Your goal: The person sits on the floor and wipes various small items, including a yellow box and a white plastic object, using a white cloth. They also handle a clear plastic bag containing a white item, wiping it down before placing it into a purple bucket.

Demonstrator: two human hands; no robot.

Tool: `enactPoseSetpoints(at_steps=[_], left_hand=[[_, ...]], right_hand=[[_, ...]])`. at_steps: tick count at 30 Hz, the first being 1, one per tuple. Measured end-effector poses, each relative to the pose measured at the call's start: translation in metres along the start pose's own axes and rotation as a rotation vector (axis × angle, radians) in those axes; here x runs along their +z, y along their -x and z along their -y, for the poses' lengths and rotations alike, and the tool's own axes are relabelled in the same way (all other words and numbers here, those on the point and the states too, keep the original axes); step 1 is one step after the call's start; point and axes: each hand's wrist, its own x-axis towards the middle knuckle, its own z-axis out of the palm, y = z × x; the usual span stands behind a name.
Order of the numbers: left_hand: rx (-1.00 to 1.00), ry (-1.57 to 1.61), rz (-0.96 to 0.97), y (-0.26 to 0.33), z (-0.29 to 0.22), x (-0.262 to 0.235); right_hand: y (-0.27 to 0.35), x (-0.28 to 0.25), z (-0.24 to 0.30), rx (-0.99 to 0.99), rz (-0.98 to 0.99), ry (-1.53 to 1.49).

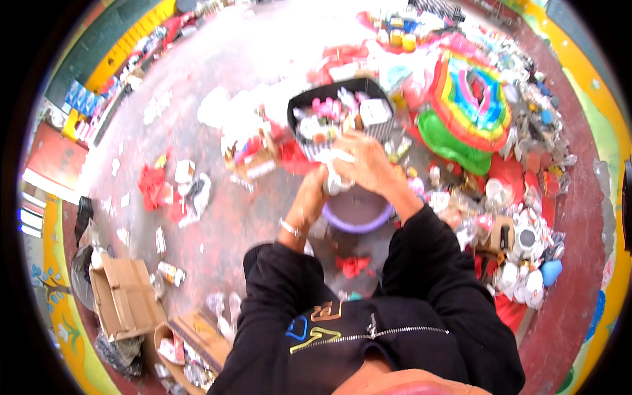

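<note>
My left hand and my right hand come together in front of me, fingers curled round a white item. It looks like a cloth or a wrapped container, but blur and my fingers hide its kind. Under my hands stands a purple basin with greyish liquid in it. Just beyond them is a black basket with striped sides, filled with pink and white small items and a white box.
Cardboard boxes lie at the lower left. A rainbow-coloured inflatable with a green part sits at the right, beside heaps of plastic bottles and packaging. Red plastic scraps are scattered on the floor at the left.
</note>
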Motion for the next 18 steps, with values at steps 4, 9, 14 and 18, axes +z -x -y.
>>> enactPoseSetpoints(at_steps=[4, 9, 14, 18], left_hand=[[-0.137, 0.42, 0.009, -0.001, -0.02, 0.008], [-0.17, 0.653, -0.073, -0.005, -0.02, 0.003], [-0.177, 0.703, -0.159, -0.004, -0.003, -0.002], [-0.196, 0.714, -0.074, 0.0, -0.013, 0.001]], right_hand=[[0.005, -0.012, -0.022, 0.309, -0.155, 0.187], [0.005, -0.009, -0.015, 0.44, -0.23, -0.056], [0.011, 0.029, -0.008, 0.235, -0.256, 0.056], [0.011, 0.029, -0.008, 0.352, -0.243, -0.037]])
